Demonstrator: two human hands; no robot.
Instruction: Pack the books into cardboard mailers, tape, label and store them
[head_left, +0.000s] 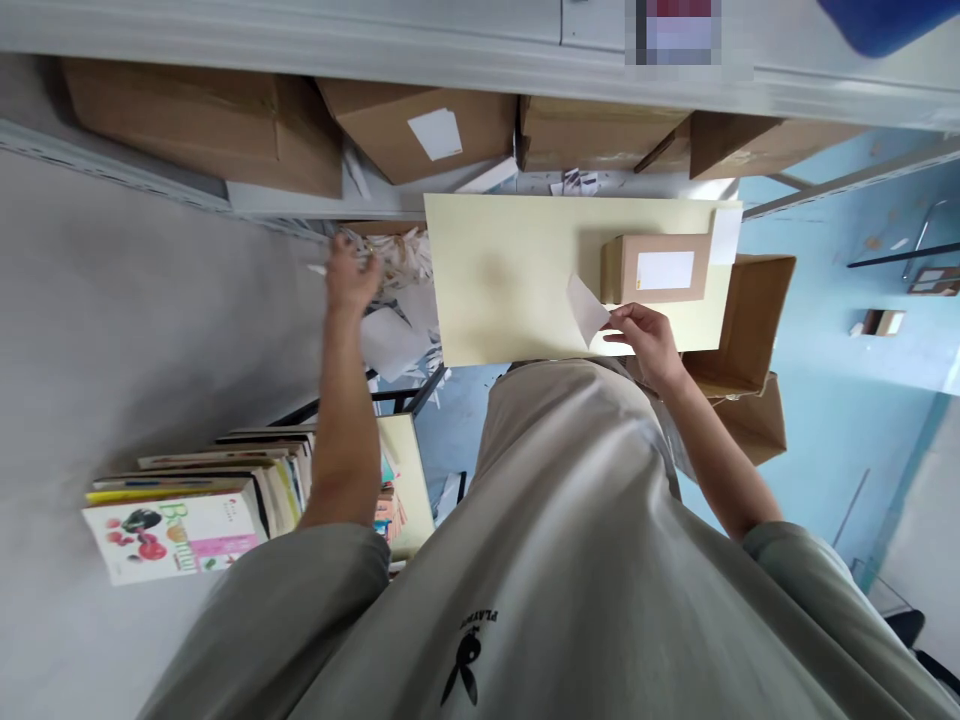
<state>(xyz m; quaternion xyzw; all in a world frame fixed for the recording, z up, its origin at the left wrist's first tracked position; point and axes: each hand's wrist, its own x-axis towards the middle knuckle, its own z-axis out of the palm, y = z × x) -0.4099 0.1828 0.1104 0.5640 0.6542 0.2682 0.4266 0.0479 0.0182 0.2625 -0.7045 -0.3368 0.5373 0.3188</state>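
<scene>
Pinching a white slip [587,310] between thumb and fingertips, the right hand [646,345] hovers over the near edge of the cream table [510,280], just beside a small brown box [656,268] that already carries a white label. The left hand [349,275] reaches out to the left into a heap of paper scraps [397,265] off the table's left edge; fingers look curled around a scrap or two, but blur makes it hard to tell exactly what it grips. Slip is held by one corner only, so it droops and could fold or stick to itself if it is adhesive. Box is light-looking and unsteadied, so pressing on it one-handed may slide it. The left arm is stretched far, so a careless pull may spill scraps to the floor. Cartons [420,125] line the shelf behind, an open carton [750,320] sits at right, books [202,510] stack at lower left.
</scene>
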